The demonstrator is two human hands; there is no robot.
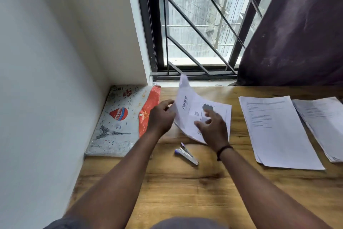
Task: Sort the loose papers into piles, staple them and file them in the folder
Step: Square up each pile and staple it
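Currently a sheaf of papers is held mid-desk — left hand pinches its left edge, lifting that side so the sheets curl upward. Right hand is laid on the sheaf's right part, fingers spread and relaxed. A stapler lies just near of the sheaf. A folder sits far left by the wall; two paper piles lie right.

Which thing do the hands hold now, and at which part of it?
The left hand grips the lifted sheets of paper at their left edge. The right hand lies on them with relaxed fingers, holding nothing.
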